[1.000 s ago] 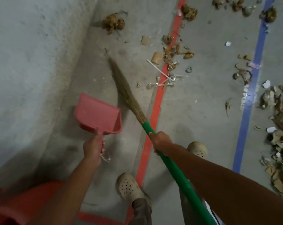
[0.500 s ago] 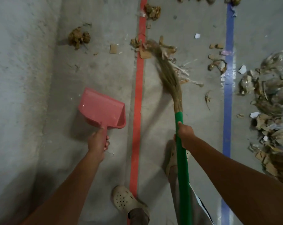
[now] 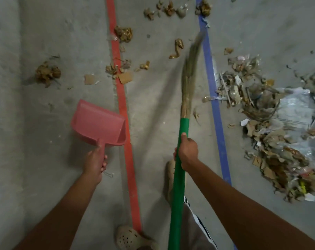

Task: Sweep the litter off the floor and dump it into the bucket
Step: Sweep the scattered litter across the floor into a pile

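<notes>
1. Litter (image 3: 261,105) heaped right of blue line (image 3: 220,141); scraps (image 3: 125,77) strewn round red line (image 3: 122,105).
2. Risk: hard stroke scatters light bits instead of gathering them.
3. Looks dry: torn cardboard, crumpled paper, film.
4. Right hand (image 3: 187,152) fingers wrapped round broom (image 3: 185,125).
5. Left hand (image 3: 95,161) fingers curled round dustpan (image 3: 99,121) handle. Bucket unseen.

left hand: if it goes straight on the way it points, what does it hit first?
The left hand grips the dustpan, which leads. Ahead lies bare floor, then probably the flat cardboard scrap left of the red line; height above the floor is unclear.
</notes>
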A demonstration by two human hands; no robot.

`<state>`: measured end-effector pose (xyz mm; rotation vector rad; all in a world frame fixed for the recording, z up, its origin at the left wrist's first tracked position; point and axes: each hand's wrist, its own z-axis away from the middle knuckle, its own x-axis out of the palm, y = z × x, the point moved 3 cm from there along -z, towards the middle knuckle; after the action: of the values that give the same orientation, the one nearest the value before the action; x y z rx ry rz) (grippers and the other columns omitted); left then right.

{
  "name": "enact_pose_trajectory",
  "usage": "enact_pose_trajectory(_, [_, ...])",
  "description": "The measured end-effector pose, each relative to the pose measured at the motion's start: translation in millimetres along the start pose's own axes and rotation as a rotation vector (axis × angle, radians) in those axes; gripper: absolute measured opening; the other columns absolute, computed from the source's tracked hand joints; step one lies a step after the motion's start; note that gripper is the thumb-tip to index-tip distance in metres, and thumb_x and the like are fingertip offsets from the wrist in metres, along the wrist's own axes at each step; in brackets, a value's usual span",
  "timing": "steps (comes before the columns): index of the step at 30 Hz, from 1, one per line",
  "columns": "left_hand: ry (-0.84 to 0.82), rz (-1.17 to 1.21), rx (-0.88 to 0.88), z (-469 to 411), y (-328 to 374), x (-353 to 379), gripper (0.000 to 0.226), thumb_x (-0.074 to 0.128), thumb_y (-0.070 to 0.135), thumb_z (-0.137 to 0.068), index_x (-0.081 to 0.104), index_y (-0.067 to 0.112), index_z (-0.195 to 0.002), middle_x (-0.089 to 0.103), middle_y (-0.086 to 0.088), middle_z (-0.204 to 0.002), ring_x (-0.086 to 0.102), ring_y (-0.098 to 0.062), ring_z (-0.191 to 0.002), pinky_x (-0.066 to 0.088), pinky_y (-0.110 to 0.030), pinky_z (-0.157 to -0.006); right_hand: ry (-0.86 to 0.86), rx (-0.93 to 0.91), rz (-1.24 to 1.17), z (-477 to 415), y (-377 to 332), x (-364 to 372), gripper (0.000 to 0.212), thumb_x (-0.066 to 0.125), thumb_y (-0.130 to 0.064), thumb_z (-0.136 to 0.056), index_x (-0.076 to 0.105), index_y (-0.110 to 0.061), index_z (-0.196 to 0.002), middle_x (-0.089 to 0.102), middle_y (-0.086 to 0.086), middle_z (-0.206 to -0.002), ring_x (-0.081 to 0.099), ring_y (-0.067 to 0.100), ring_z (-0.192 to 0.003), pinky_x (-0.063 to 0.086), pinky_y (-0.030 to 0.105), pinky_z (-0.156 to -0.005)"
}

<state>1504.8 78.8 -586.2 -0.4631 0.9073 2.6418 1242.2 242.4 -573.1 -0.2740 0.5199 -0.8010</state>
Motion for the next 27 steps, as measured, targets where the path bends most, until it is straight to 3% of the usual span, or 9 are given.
enact_pose_trajectory(6, [-0.065, -0.054, 0.009, 7, 27, 55, 0.031, 0.053, 0.035, -0.102, 0.049, 0.017, -0.077, 0.048, -0.003, -0.063, 0.033, -0.003, -0.027, 0.017, -0.009, -0.031, -0.190, 0.162, 0.130, -22, -3, -14, 0.038, 0.043, -0.042, -0.107, 0.053, -0.008, -0.096, 0.059, 0.010, -0.077, 0.057, 0.020, -0.058, 0.049, 0.030, -0.049])
enact_pose_trajectory(8, [-0.088, -0.070, 0.016, 12, 35, 77, 0.032, 0.052, 0.035, -0.102, 0.049, 0.017, -0.077, 0.051, 0.001, -0.054, 0.033, -0.003, -0.027, 0.017, -0.009, -0.031, -0.213, 0.232, 0.192, -39, 8, -29, 0.040, 0.044, -0.044, -0.106, 0.054, -0.006, -0.098, 0.062, 0.012, -0.080, 0.059, 0.022, -0.061, 0.056, 0.034, -0.057])
enact_pose_trajectory(10, [-0.108, -0.099, 0.030, 18, 43, 102, 0.033, 0.052, 0.035, -0.102, 0.048, 0.016, -0.075, 0.050, -0.001, -0.056, 0.032, -0.004, -0.027, 0.016, -0.009, -0.032, -0.178, 0.252, 0.224, -55, 20, -48, 0.042, 0.045, -0.044, -0.106, 0.055, -0.003, -0.102, 0.063, 0.014, -0.083, 0.061, 0.025, -0.063, 0.058, 0.036, -0.061])
enact_pose_trajectory(14, [-0.139, -0.159, 0.059, 33, 56, 149, 0.034, 0.053, 0.032, -0.102, 0.049, 0.014, -0.074, 0.045, -0.004, -0.064, 0.032, -0.004, -0.027, 0.016, -0.011, -0.031, -0.084, 0.300, 0.208, -77, 32, -97, 0.044, 0.045, -0.045, -0.106, 0.055, -0.003, -0.107, 0.062, 0.011, -0.085, 0.058, 0.018, -0.060, 0.050, 0.029, -0.051])
enact_pose_trajectory(18, [-0.202, -0.183, 0.068, 39, 66, 184, 0.032, 0.054, 0.031, -0.102, 0.050, 0.011, -0.076, 0.047, -0.007, -0.066, 0.033, -0.005, -0.027, 0.018, -0.010, -0.032, 0.034, 0.340, 0.067, -97, 31, -149, 0.042, 0.044, -0.045, -0.106, 0.054, -0.005, -0.101, 0.061, 0.012, -0.082, 0.058, 0.020, -0.062, 0.049, 0.032, -0.053])
enact_pose_trajectory(24, [-0.229, -0.192, 0.083, 47, 75, 227, 0.028, 0.057, 0.026, -0.098, 0.052, 0.012, -0.074, 0.051, 0.004, -0.043, 0.034, -0.006, -0.026, 0.019, -0.009, -0.033, 0.204, 0.235, -0.185, -100, 19, -202, 0.040, 0.041, -0.041, -0.107, 0.056, -0.004, -0.106, 0.058, 0.011, -0.072, 0.056, 0.021, -0.055, 0.048, 0.031, -0.047])
enact_pose_trajectory(27, [-0.285, -0.196, 0.075, 45, 73, 240, 0.029, 0.055, 0.028, -0.100, 0.051, 0.013, -0.075, 0.052, 0.005, -0.044, 0.034, -0.006, -0.026, 0.019, -0.008, -0.033, 0.214, 0.154, -0.191, -91, 13, -205, 0.039, 0.041, -0.041, -0.108, 0.056, -0.005, -0.110, 0.058, 0.010, -0.072, 0.055, 0.020, -0.053, 0.048, 0.031, -0.046])
